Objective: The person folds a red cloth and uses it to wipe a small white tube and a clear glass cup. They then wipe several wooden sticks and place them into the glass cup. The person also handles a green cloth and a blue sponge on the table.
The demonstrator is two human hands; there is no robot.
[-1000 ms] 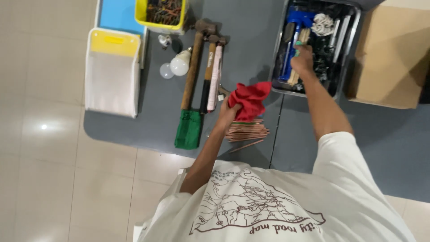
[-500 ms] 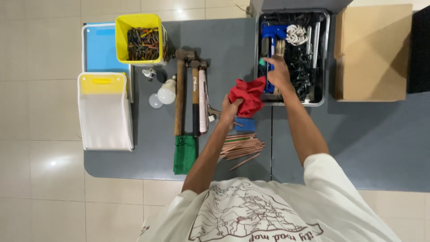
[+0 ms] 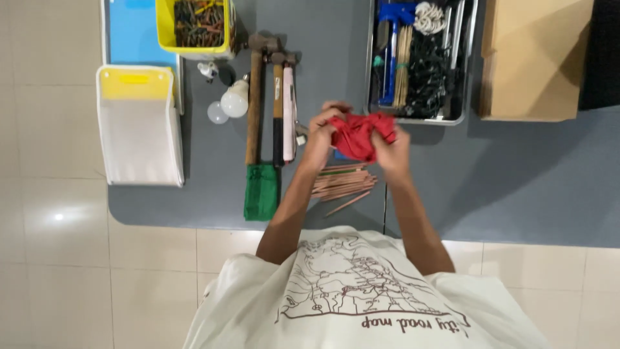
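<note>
Above the middle of the grey surface (image 3: 516, 187), both hands are clamped together on a crumpled red cloth (image 3: 358, 136), the left hand (image 3: 323, 132) gripping its left edge and the right hand (image 3: 391, 152) gripping its right edge, so that the cloth is bunched between them and held clear of the surface. Directly beneath the cloth, on the near side, lies a loose bundle of brown wooden sticks (image 3: 342, 184), one of them lying apart at an angle. Left of the left hand, three hammers (image 3: 274, 103) lie side by side with handles running near to far, and a folded green cloth (image 3: 261, 192) lies at the near end of those handles. Two white light bulbs (image 3: 229, 103) rest just left of the hammers. At the far left corner, a yellow bin (image 3: 165, 29) of small dark parts stands on a blue tray (image 3: 132, 32), and a white container with a yellow top (image 3: 139, 126) sits near that tray. Far right of the hands, a metal tray (image 3: 370, 71) holds a blue-handled tool, pale sticks, white cord and dark items. A brown cardboard box (image 3: 536, 58) stands just right of the metal tray.
</note>
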